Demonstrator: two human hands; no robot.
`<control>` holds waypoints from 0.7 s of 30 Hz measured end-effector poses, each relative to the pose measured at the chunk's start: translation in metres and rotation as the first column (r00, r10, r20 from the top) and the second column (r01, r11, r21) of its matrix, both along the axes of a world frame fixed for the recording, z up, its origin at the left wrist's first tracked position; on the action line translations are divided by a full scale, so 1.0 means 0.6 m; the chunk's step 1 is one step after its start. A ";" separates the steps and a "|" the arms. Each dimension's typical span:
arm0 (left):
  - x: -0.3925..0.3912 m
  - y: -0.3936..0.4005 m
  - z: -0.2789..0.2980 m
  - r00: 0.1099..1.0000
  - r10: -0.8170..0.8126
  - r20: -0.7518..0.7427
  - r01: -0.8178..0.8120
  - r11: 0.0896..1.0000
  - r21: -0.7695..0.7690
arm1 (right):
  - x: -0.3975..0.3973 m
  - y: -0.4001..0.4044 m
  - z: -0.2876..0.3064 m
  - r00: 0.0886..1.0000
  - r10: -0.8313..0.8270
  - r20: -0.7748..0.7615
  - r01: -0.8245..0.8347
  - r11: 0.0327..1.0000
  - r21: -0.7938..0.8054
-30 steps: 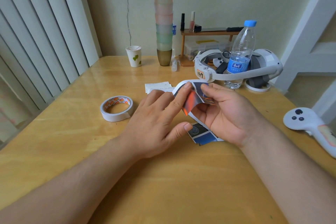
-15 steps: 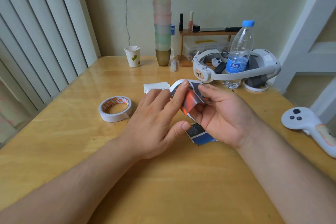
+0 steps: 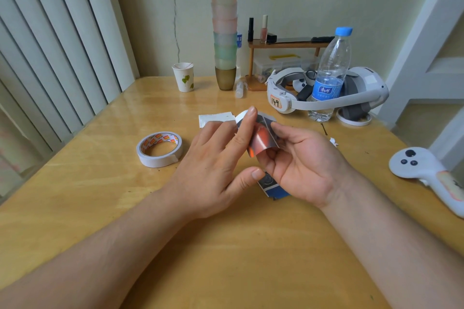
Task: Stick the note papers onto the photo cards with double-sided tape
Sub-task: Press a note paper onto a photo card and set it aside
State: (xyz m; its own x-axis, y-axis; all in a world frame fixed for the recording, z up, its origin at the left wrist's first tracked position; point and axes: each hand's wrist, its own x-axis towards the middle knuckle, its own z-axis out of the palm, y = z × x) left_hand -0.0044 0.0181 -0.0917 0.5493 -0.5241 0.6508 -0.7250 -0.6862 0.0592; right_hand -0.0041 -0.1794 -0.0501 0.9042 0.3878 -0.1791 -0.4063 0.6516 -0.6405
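**Photo card bent between your two hands**

At the left of the bench (image 3: 75, 195) you have one roll of double-sided tape (image 3: 159, 149) lying flat, well apart from your hands. Behind it stand one paper cup (image 3: 184, 77) and one tall stack of tumblers (image 3: 224, 27).

Your left hand (image 3: 213, 165) has its fingers (image 3: 244, 130) nearly straight, the forefinger pressing on the curved face of the photo card (image 3: 262, 139), the thumb free below it. Your right hand (image 3: 298, 165) grasps that card, thumb on its upper edge, fingers curled beneath. One more photo card (image 3: 270, 184) lies flat under your right hand. A small pile of white note papers (image 3: 216, 118) lies just behind your left fingers; how many, you cannot tell.

Further right sit one headset (image 3: 326, 98), one water bottle (image 3: 331, 73) and one controller (image 3: 424, 170).
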 end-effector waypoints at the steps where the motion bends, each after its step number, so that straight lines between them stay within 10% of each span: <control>1: 0.000 0.000 0.000 1.000 -0.009 0.005 0.009 1.000 -0.009 | 0.000 0.000 0.000 1.000 -0.003 0.000 0.003 1.000 -0.010; 6: -0.005 0.000 -0.005 0.958 -0.163 -0.236 0.056 0.914 -0.402 | 0.003 0.000 -0.003 0.994 -0.063 0.086 0.078 0.980 -0.184; 11: 0.007 -0.014 0.014 0.520 -0.697 -0.493 -0.385 0.324 -0.864 | 0.006 -0.003 -0.006 0.972 -0.150 0.178 0.210 0.897 -0.390; 13: 0.010 -0.012 0.017 0.407 -0.758 -0.509 -0.442 0.325 -0.836 | 0.005 -0.002 -0.007 0.964 -0.167 0.206 0.243 0.866 -0.437; 21: 0.006 -0.014 0.011 0.596 -0.524 -0.609 -0.410 0.454 -0.791 | 0.025 -0.040 -0.005 0.852 -0.119 0.509 0.492 0.515 -0.702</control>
